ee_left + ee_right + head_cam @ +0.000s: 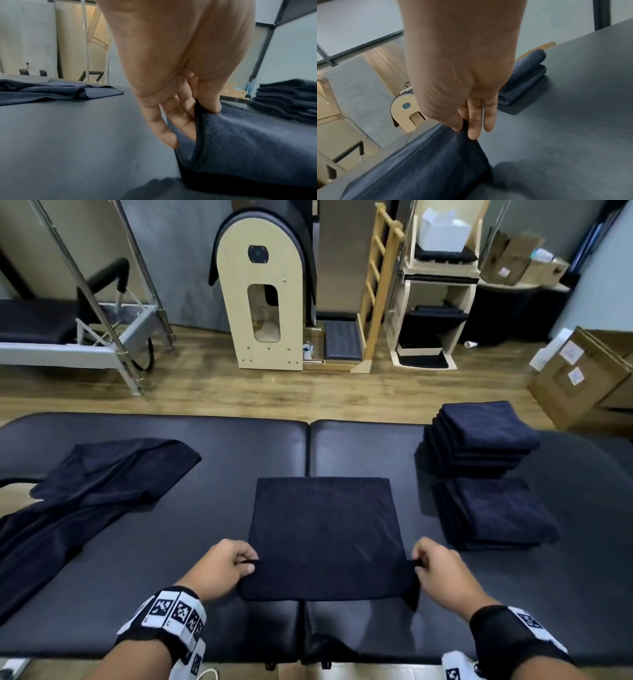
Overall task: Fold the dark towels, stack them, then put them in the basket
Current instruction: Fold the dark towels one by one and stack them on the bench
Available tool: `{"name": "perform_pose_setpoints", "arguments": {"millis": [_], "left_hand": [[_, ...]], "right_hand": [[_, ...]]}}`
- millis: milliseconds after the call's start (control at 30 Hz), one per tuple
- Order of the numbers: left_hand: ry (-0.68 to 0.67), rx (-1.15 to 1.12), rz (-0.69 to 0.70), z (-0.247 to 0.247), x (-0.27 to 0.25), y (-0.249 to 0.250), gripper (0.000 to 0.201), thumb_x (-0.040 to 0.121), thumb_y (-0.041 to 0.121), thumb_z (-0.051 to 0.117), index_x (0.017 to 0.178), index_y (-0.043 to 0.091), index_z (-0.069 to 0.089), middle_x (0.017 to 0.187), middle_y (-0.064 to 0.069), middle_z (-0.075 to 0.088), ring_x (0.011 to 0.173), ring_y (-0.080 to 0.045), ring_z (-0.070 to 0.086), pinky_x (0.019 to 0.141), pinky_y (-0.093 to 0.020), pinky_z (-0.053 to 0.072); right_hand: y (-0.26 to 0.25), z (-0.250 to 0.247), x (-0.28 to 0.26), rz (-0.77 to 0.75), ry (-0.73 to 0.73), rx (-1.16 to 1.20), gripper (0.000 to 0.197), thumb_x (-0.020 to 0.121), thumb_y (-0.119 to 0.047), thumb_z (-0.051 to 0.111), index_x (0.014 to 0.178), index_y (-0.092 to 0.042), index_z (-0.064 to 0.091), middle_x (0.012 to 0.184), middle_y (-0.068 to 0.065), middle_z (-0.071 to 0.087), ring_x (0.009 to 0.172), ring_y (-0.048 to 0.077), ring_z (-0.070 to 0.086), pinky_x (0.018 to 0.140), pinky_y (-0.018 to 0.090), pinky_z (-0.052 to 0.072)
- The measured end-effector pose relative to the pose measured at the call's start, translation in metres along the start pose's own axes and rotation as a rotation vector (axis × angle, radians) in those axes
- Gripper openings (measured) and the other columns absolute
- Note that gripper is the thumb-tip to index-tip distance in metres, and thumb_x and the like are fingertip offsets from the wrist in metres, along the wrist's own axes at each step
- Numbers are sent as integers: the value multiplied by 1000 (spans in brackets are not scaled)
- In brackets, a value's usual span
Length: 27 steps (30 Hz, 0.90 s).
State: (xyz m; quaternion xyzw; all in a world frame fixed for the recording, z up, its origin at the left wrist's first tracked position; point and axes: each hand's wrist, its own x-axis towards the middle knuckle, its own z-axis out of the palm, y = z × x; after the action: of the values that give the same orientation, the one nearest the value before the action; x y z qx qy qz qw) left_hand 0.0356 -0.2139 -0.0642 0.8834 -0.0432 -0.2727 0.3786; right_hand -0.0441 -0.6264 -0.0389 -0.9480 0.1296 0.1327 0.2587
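A dark navy towel (325, 525) lies flat on the black padded table (171, 594), its near edge lifted and folding over. My left hand (236, 563) pinches the towel's near left corner, the hem held between thumb and fingers (188, 108). My right hand (428, 563) pinches the near right corner (467, 128). Two stacks of folded dark towels stand at the right: a taller far stack (479, 440) and a lower near stack (496, 515). An unfolded dark towel (85, 491) lies crumpled at the left. No basket is in view.
Beyond the table's far edge is a wood floor with pilates equipment: a wooden barrel unit (263, 296), a metal-framed reformer (85, 337) and a wooden chair stand (431, 302). Cardboard boxes (589, 378) sit on the floor at the right.
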Motion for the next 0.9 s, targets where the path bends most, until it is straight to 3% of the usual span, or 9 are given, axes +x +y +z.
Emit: {"name": "perform_pose_setpoints", "arguments": {"millis": [67, 167, 333, 433, 600, 667, 733, 833, 900], "left_hand": [[43, -40, 38, -12, 15, 4, 24, 87, 5, 65, 85, 28, 60, 73, -3, 69, 67, -10, 59, 71, -31, 48], [81, -15, 97, -31, 45, 15, 28, 86, 1, 59, 82, 27, 51, 66, 3, 58, 64, -13, 49, 67, -35, 44], [148, 63, 91, -56, 102, 31, 47, 83, -10, 54, 59, 29, 63, 68, 7, 66, 61, -8, 53, 65, -25, 43], [152, 76, 82, -64, 136, 35, 45, 87, -8, 54, 66, 30, 66, 77, 5, 69, 71, -11, 60, 68, -22, 43], [172, 108, 32, -66, 162, 36, 38, 88, -5, 53, 74, 28, 64, 75, 2, 65, 73, -18, 59, 63, -19, 43], [204, 112, 31, -65, 171, 34, 35, 85, -6, 53, 75, 25, 63, 80, 2, 64, 79, -20, 61, 70, -19, 46], [186, 162, 115, -65, 181, 31, 32, 79, -6, 57, 88, 24, 66, 99, 3, 60, 97, -19, 59, 90, -26, 48], [7, 306, 204, -63, 191, 28, 39, 80, 4, 64, 110, 28, 65, 116, 11, 54, 115, -19, 48, 102, -35, 44], [-73, 409, 219, -60, 192, 30, 33, 83, 6, 64, 109, 27, 66, 118, 10, 53, 117, -18, 45, 103, -40, 43]], "right_hand": [[-12, -7, 15, -9, 79, 49, 26, 76, -3, 57, 76, -27, 45, 67, -4, 60, 71, 26, 57, 69, 37, 48], [-29, -14, 44, 25, 169, 75, 25, 77, -4, 58, 74, -23, 41, 64, 1, 57, 68, 30, 54, 64, 38, 46], [-49, -23, 102, 47, 245, 65, 19, 80, -1, 59, 72, -16, 52, 65, -2, 60, 69, 29, 55, 67, 31, 40], [-53, -23, 142, 36, 266, 75, 20, 80, 0, 60, 73, -18, 55, 66, -4, 61, 69, 28, 57, 68, 27, 37], [-59, -17, 178, 92, 243, 49, 20, 82, -2, 59, 76, -21, 56, 76, 4, 66, 75, 31, 58, 71, 27, 39], [-61, -12, 184, 105, 243, 28, 18, 83, -2, 60, 80, -20, 60, 82, 7, 69, 82, 34, 62, 74, 30, 43], [-63, -7, 185, 140, 172, -56, 15, 82, -7, 60, 85, -20, 66, 95, 9, 69, 94, 35, 64, 82, 34, 50], [-65, 5, 176, 208, -17, -206, 12, 81, -14, 56, 84, -24, 63, 104, 7, 59, 98, 35, 63, 83, 36, 51], [-67, 12, 167, 254, -93, -247, 12, 81, -17, 54, 88, -22, 61, 106, 7, 55, 97, 36, 63, 84, 36, 51]]}}
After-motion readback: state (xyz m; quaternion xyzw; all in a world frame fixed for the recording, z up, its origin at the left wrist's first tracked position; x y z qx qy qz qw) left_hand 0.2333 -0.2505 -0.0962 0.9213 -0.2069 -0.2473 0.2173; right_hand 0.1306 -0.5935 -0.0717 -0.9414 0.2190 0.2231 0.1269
